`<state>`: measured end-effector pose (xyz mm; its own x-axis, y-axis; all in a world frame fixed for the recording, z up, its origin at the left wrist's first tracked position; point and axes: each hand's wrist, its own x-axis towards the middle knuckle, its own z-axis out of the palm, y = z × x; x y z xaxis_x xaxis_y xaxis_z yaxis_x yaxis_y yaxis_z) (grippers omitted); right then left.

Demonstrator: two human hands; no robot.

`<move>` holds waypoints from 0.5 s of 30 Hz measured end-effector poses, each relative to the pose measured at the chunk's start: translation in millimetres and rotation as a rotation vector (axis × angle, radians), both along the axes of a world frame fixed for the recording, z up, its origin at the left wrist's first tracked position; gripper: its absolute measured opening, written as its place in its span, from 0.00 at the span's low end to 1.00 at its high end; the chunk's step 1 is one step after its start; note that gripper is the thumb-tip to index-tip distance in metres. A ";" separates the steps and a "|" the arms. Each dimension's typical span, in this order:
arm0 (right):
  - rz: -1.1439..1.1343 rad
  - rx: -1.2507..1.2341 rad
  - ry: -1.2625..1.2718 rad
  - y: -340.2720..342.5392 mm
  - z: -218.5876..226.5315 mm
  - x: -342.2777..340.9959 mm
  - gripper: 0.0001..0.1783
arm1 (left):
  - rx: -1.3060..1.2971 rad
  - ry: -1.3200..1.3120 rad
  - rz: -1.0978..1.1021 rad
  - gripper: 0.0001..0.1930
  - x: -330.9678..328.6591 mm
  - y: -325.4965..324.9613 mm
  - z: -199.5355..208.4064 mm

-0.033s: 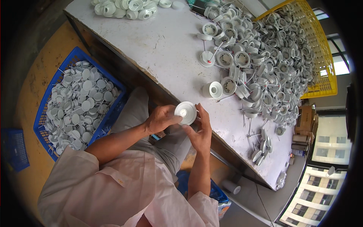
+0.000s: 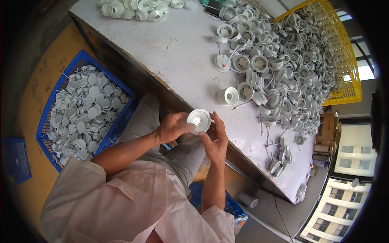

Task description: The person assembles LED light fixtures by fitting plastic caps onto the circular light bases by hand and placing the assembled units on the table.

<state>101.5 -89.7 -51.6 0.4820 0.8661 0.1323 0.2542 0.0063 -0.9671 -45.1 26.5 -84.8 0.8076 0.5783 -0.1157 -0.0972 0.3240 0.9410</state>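
Note:
My left hand (image 2: 173,127) is closed on the left side of a white round lamp housing (image 2: 205,117), its thumb over the near rim. The cup-shaped housing opens up toward me, and a speckled pale disc shows inside. On the opposite side, my right hand (image 2: 216,144) grips the same rim between thumb and fingers. Both hands are above my lap at the table's front edge. Close by on the table stands another white cup-shaped housing (image 2: 228,96), touching a large heap of grey-white round lamp parts (image 2: 279,75) with wires.
A blue basket (image 2: 41,123) full of white discs with wires is at my left. A yellow basket (image 2: 351,60) is tipped behind the heap. A bag of white housings (image 2: 133,10) lies at the far left of the table (image 2: 162,48). Cardboard boxes (image 2: 326,127) stand at right.
My right thumb has shifted slightly toward the housing's rim. The housing and my left hand look unmoved.

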 end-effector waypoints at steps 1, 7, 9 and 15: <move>-0.005 -0.001 -0.006 -2.4 -5.9 2.0 0.36 | -0.017 -0.020 0.053 0.17 3.7 -3.1 -0.7; -0.182 -0.102 0.082 3.5 -23.5 2.4 0.19 | 0.194 0.199 0.098 0.17 13.0 -7.1 5.5; -0.265 -0.091 0.074 6.0 -21.5 -2.3 0.14 | 0.214 0.223 0.105 0.17 14.1 -8.9 7.2; -0.316 -0.096 0.031 4.9 -27.5 -10.8 0.13 | 0.250 0.284 0.116 0.17 12.2 -9.0 11.3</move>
